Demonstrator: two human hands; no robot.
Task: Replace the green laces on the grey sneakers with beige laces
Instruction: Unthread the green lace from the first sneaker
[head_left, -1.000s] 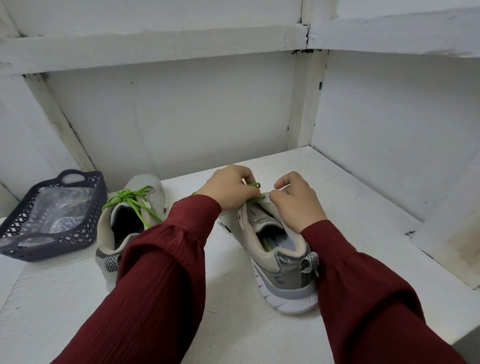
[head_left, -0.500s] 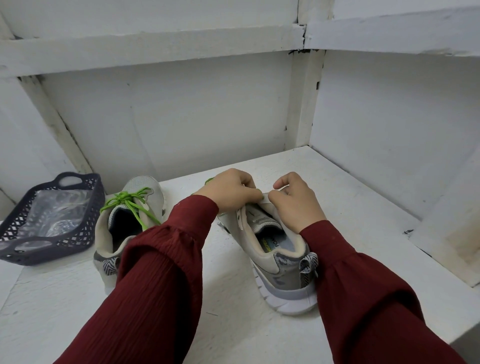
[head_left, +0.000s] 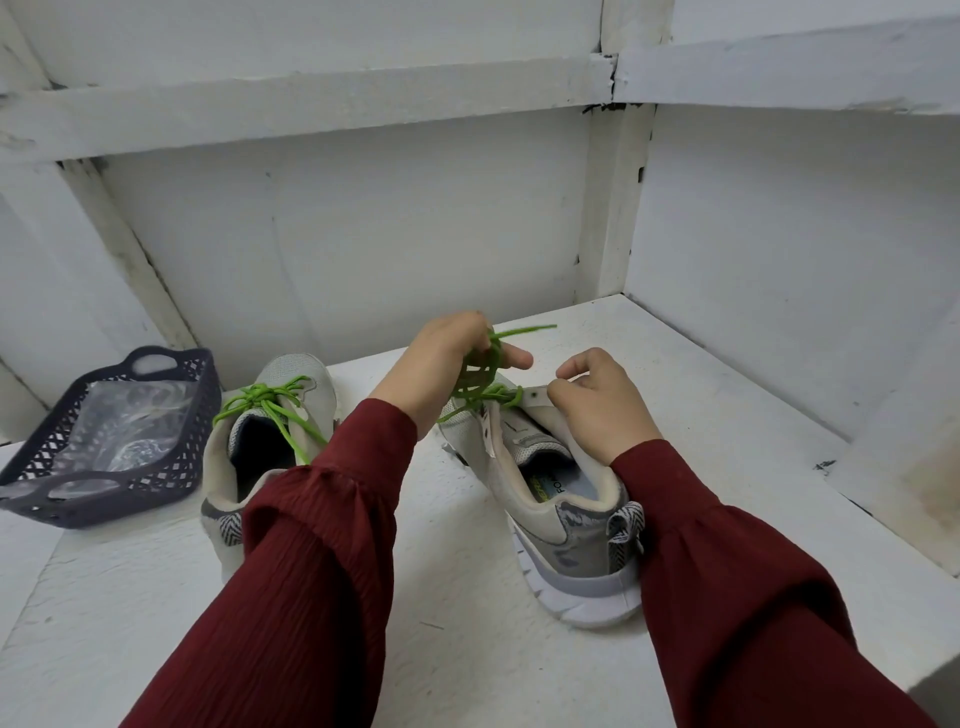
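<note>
White shelf (head_left: 467, 649): basket (head_left: 174, 460) holds clear plastic (head_left: 119, 431); left hand (head_left: 441, 364) grips green lace (head_left: 484, 375), right hand (head_left: 597, 410) pinches sneaker (head_left: 571, 540).

Bright green lace (head_left: 480, 379), grey sneakers (head_left: 561, 499) with herringbone heel tabs (head_left: 626, 525), dark lattice basket (head_left: 171, 415), maroon sleeves (head_left: 322, 545)

Laced sneaker (head_left: 311, 387) part behind L sleeve (head_left: 322, 525); other sneaker's (head_left: 566, 525) toe behind L hand (head_left: 441, 364); basket (head_left: 174, 415) clipped at edge.
</note>
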